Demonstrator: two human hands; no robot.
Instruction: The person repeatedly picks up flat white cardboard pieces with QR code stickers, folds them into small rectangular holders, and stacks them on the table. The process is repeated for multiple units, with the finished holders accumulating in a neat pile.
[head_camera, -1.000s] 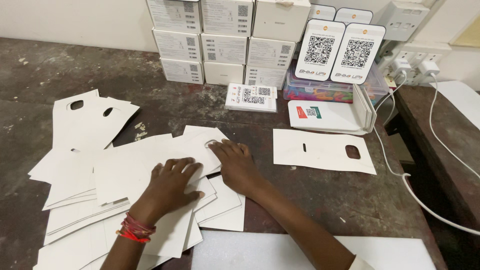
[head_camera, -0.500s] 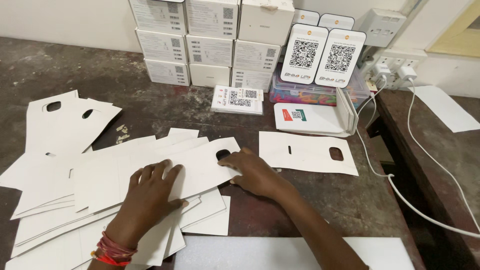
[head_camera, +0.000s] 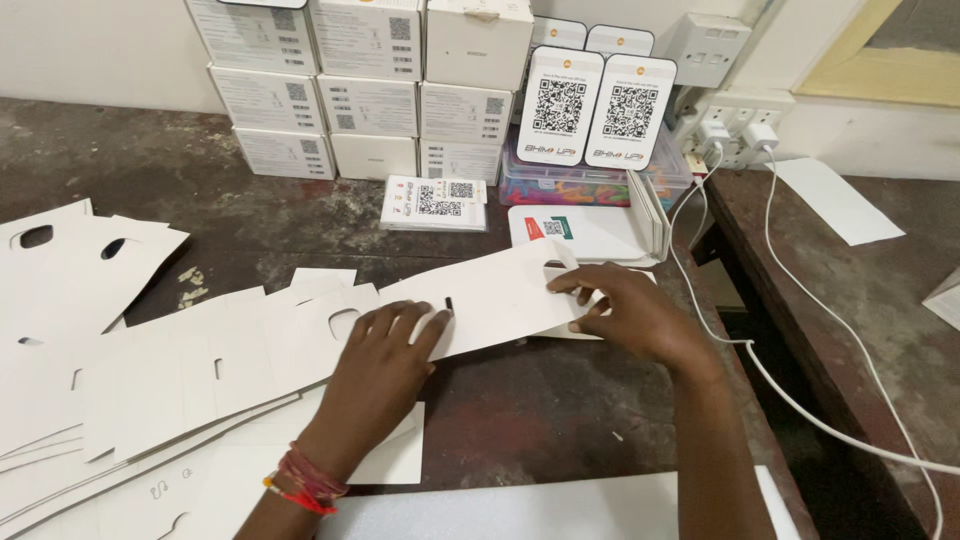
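Since the frame half a sec earlier, the top sheet (head_camera: 490, 300) had slid off the stack (head_camera: 150, 390) twd the right, and the right hand (head_camera: 625, 310) had moved w/ it, up next to the white box (head_camera: 585, 232). The left hand (head_camera: 385, 365) had shifted right too, now lying across the sheet's left end.

Left fingers (head_camera: 420, 322) were spread flat, pressing the sheet down near its small dark slot, gripping nothing. Right fingers (head_camera: 568, 292) were curled at the sheet's right edge, apparently pinching or folding a flap there; how much card they had hold of couldn't be told, since the hand hid it.

The sheet lay tilted, left end overlapping the stack, right end over another flat sheet beside the box. Judging by that, one blank had been separated from the pile and work on its flap looked just begun; the sheet was otherwise flat.

At the back of the surface (head_camera: 560, 410): stacked cartons (head_camera: 370, 90), two code stands (head_camera: 595, 105), a plastic tray (head_camera: 590, 185). Cables (head_camera: 800, 390) ran down the right side.
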